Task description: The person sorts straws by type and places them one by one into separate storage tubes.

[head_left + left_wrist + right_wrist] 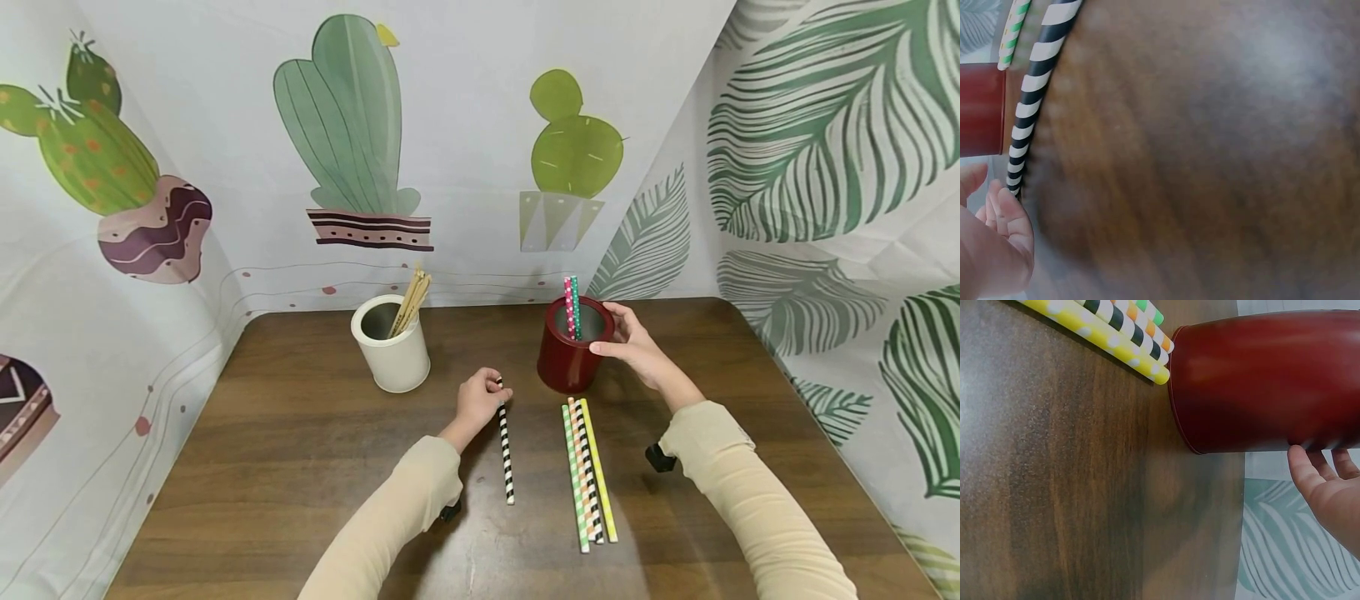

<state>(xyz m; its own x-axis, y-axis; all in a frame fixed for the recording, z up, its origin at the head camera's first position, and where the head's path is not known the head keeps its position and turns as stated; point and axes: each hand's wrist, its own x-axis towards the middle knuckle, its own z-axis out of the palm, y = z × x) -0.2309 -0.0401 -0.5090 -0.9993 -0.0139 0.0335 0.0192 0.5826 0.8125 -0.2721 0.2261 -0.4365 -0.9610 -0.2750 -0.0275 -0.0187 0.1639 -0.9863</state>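
My left hand (477, 402) has its thumb and fingers about the far end of a black-and-white striped straw (506, 454), seemingly pinching it. In the left wrist view, the fingers partly hide that end of the straw (1027, 100). My right hand (632, 346) grips the dark red can (567, 367), its thumb at the front of the rim and its fingers round the far right side. Fingertips touch the can's wall (1260, 381) in the right wrist view. A pink and a green dotted straw (574, 308) stand in the can.
Several striped and dotted straws (588, 475) lie side by side in front of the red can. A cream can (397, 362) holding tan straws (411, 304) stands at the back left. Behind the brown wooden table (300, 467) hangs a printed cloth (480, 167).
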